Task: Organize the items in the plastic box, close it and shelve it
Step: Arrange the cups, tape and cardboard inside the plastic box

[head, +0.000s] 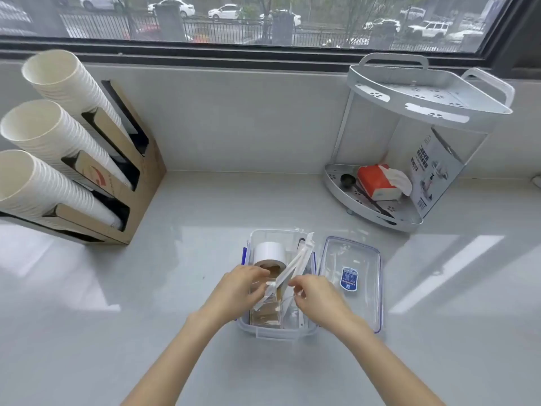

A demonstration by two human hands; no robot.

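Over the grey desk [205, 200] by the window, I have both hands in the clear plastic box [276, 332], which sits open near the front edge. My left hand [237, 290] and right hand [314, 297] are each pinched onto a bundle of slim white packets [294, 266] that leans up out of the box, beside a roll of white tape [269, 254] at its far end. The lid [351, 276] lies flat just right of the box. A two-tier corner shelf [421, 101] stands further back to the right; stacked paper cups [49, 133] fill a holder at left.
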